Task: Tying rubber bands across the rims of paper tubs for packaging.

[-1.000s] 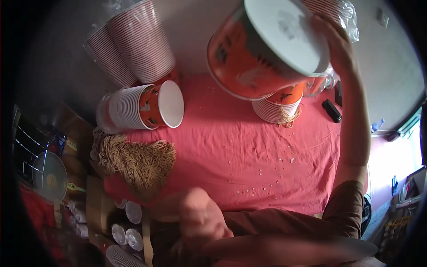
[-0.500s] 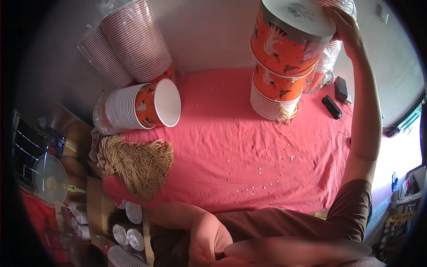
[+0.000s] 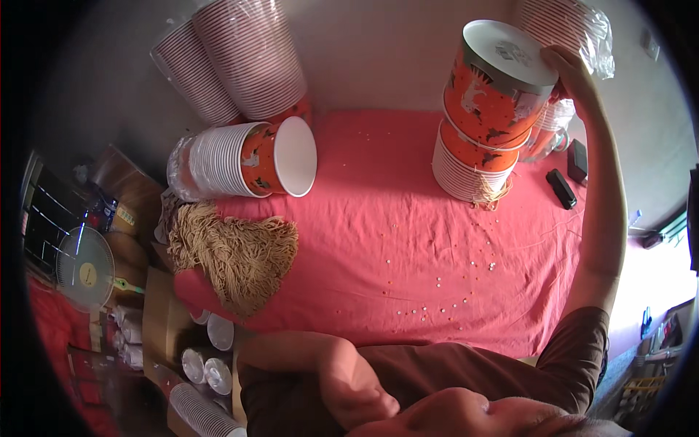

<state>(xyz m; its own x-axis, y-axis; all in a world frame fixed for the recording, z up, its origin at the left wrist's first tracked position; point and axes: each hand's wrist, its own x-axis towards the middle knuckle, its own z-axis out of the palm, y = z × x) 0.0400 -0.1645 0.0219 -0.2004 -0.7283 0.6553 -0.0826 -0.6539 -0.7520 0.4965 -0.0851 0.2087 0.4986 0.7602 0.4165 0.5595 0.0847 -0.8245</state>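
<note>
My right hand [image 3: 571, 73] is stretched out to the far right corner of the table [image 3: 378, 240], fingers wrapped round the rim of the top orange paper bucket [image 3: 499, 87], which sits upside down and a little tilted on the upright stack of buckets [image 3: 473, 156] there. My left hand [image 3: 357, 386] is drawn in close to my body at the near edge, loosely curled and holding nothing that I can see. The risk I judge from here is that the top bucket is seated crooked: if I let go before it nests squarely, it could slide off toward the black boxes [image 3: 568, 175] at the right edge, or tip the whole column, since its base rests on a tuft of straw-like fibre [image 3: 491, 195] and may not stand flat. The plastic-wrapped stack [image 3: 561, 29] behind it is just beside my fingers and could be knocked too. Compared with half a second ago, the bucket has come down further onto the stack and leans a touch more to the left, and my arm has dropped with it; a second ago the bucket was in mid-air, its white base turned toward me. The lying stack of buckets [image 3: 244, 160] and the heap of fibre [image 3: 237, 251] at the left edge have not moved.
</note>
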